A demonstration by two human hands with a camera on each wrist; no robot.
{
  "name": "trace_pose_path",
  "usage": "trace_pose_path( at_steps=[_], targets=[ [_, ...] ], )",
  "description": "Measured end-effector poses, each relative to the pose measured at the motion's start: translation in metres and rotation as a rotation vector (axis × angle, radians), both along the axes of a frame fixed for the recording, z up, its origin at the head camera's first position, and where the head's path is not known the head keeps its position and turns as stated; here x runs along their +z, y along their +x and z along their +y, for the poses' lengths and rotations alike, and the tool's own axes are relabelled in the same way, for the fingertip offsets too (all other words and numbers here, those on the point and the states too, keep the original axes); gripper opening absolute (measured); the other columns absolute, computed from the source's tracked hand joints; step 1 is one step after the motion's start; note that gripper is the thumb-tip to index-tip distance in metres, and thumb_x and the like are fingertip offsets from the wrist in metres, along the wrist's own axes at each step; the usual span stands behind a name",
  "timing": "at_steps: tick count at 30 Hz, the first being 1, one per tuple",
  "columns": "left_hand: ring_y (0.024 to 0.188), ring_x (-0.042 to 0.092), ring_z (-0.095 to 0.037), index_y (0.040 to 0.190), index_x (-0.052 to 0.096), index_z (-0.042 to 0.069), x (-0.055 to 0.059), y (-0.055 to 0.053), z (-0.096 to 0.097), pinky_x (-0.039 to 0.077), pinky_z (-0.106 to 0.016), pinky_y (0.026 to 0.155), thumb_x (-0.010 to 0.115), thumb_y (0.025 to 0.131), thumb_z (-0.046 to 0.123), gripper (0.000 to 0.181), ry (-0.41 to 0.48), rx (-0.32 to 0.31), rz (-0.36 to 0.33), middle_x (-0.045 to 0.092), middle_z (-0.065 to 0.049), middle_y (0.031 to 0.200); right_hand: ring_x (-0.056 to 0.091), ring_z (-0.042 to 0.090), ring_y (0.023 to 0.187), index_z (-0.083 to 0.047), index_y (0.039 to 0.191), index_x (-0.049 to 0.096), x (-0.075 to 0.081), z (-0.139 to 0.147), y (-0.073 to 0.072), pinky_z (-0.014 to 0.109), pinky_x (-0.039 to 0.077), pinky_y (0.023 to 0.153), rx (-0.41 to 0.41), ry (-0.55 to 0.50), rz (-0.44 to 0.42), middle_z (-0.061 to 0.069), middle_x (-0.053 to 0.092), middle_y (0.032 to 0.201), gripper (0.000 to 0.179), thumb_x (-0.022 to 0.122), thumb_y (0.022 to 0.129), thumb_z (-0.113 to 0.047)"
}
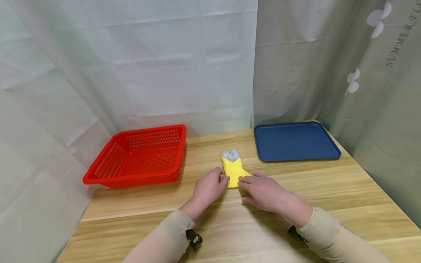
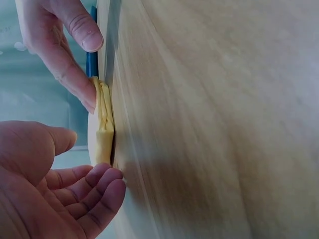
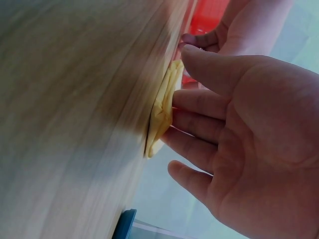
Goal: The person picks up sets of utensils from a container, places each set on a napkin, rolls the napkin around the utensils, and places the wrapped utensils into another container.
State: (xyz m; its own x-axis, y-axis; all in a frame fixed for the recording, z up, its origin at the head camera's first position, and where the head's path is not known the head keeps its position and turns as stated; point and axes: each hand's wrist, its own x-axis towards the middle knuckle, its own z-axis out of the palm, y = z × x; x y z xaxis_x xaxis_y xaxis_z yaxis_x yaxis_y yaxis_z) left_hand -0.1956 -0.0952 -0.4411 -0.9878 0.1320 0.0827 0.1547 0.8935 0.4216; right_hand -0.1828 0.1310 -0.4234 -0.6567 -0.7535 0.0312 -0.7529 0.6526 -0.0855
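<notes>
A yellow napkin [image 1: 232,173] lies on the table, folded into a narrow pouch with a loose corner pointing right. The pale heads of a fork [image 1: 231,155] and a spoon [image 1: 225,155] stick out of its far end; their handles are hidden inside. My left hand [image 1: 210,185] rests at the pouch's left edge, its fingers loosely bent and the thumb apart from them in the left wrist view. With fairly straight fingers [image 3: 197,124], my right hand [image 1: 263,191] presses on the right side of the napkin, near the loose corner.
A red perforated basket [image 1: 141,179] stands at the left of the wooden table [image 1: 230,233]. At the back right lies a flat blue tray [image 1: 296,142]. Pale curtains [image 1: 158,65] hang behind the table and along both sides.
</notes>
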Motion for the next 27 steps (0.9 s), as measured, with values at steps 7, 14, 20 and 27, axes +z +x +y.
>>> trace_pose_path(
  at_steps=[7, 14, 20, 27],
  targets=[
    [0.071, 0.058, -0.019, 0.116, 0.073, 0.006, 0.000, -0.005, 0.004, 0.052, -0.038, 0.067, 0.073, 0.108, 0.034, 0.029, -0.019, 0.026, -0.006, 0.062, 0.001, 0.081, 0.057, 0.029, 0.146, -0.001, 0.146, 0.069, 0.001, -0.001, 0.001, 0.054, 0.040, 0.124, -0.009, 0.005, -0.018, 0.015, 0.064, 0.155, 0.054, 0.080, 0.104, -0.032],
    [0.072, 0.058, -0.020, 0.116, 0.072, 0.006, 0.000, -0.010, 0.008, 0.053, -0.040, 0.069, 0.073, 0.107, 0.035, 0.030, -0.040, 0.047, -0.022, 0.064, 0.000, 0.082, 0.057, 0.029, 0.146, -0.001, 0.146, 0.069, 0.000, 0.000, 0.000, 0.054, 0.040, 0.124, -0.014, 0.007, -0.020, 0.015, 0.064, 0.154, 0.053, 0.080, 0.104, -0.032],
    [0.075, 0.062, -0.021, 0.120, 0.071, 0.007, -0.001, -0.013, 0.012, 0.056, -0.043, 0.072, 0.074, 0.107, 0.036, 0.032, -0.053, 0.058, -0.025, 0.072, -0.004, 0.093, 0.057, 0.030, 0.146, -0.001, 0.146, 0.069, 0.000, 0.001, 0.000, 0.054, 0.040, 0.124, -0.010, 0.007, -0.013, 0.015, 0.064, 0.154, 0.053, 0.080, 0.104, -0.032],
    [0.066, 0.056, -0.020, 0.100, 0.067, 0.010, -0.001, -0.015, 0.014, 0.045, -0.037, 0.061, 0.074, 0.107, 0.039, 0.031, -0.067, 0.063, -0.039, 0.063, -0.001, 0.076, 0.058, 0.030, 0.145, 0.000, 0.146, 0.069, 0.000, 0.000, 0.000, 0.054, 0.041, 0.123, -0.003, 0.008, -0.005, 0.016, 0.064, 0.154, 0.054, 0.080, 0.104, -0.032]
  ],
)
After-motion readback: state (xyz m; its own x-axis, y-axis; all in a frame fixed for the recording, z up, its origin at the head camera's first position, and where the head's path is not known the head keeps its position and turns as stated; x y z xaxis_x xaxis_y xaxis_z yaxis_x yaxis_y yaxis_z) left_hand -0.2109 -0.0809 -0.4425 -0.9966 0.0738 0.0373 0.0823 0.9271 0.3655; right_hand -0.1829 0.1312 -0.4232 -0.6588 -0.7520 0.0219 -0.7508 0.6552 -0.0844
